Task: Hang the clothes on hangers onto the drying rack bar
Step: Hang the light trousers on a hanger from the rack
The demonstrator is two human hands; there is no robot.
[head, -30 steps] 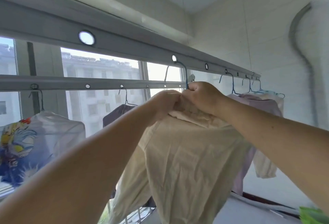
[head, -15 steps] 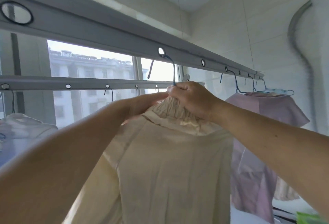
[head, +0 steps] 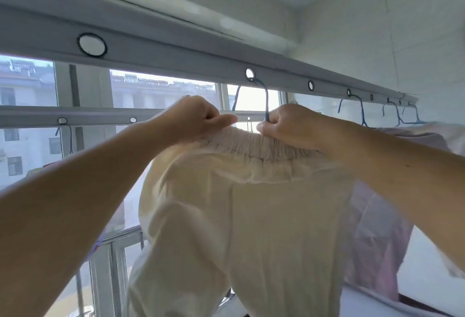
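Cream trousers (head: 256,216) — pale, thin fabric with a gathered elastic waistband, hanging directly below the near drying rack bar (head: 176,49). The legs fall toward the lower edge of the view.

Blue hanger hook (head: 261,95) — passed through a round hole in the near drying rack bar, its stem dropping to the waistband; the hanger's shoulders are hidden inside the cloth.

Left hand (head: 198,117) — below the bar, to the left of the hook. Fingers curled, thumb and forefinger pinching the waistband's left end.

Right hand (head: 294,125) — below the bar, just right of the hook's stem. Fingers curled and pressed together, gripping the gathered waistband; whether they also touch the stem cannot be told.

Pink garment (head: 377,228) — under the same bar, to the right of the trousers, partly behind them.

Further blue hooks (head: 357,105) — set in holes along the bar's far right end.

Second rack bar (head: 100,115) — lower and behind the near bar, toward the window (head: 156,90), also pierced with holes; one dark hook (head: 69,138) hangs from it at left.

Metal railing (head: 110,261) — below both bars, at the window, left of the trousers.
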